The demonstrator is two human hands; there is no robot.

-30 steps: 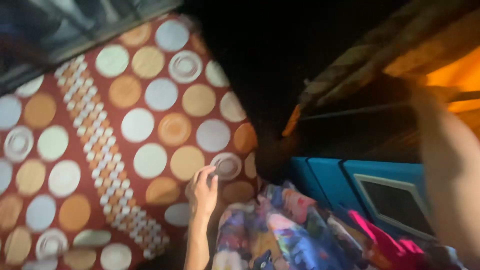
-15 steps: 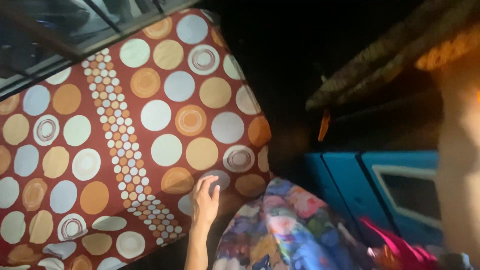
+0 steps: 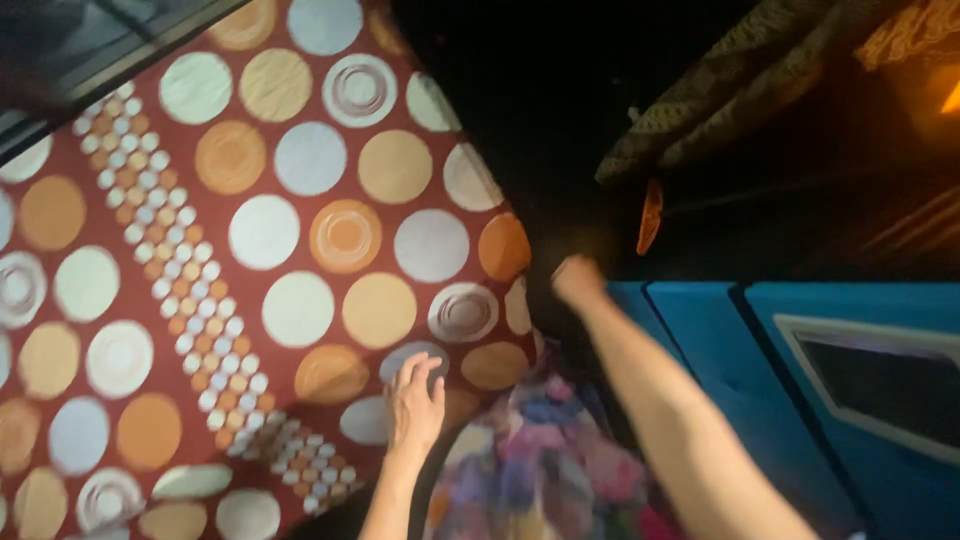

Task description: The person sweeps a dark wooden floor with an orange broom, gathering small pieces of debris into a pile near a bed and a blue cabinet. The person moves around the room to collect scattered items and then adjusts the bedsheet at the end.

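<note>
Dim room, little light; I am looking down at a bed. Nearest, at 6 o'clock, a floral cloth [image 3: 540, 470] lies bunched. My left hand [image 3: 416, 400] rests flat, fingers spread, on the dotted red bedsheet [image 3: 250, 260] near its corner, gripping nothing. At 3 o'clock a blue panel [image 3: 760, 370] runs along. My right hand [image 3: 578, 280] reaches to the sheet's far edge at 12 o'clock; whether its grip has cloth I cannot tell. I judge the sheet mostly spread, the corner unsettled.
</note>
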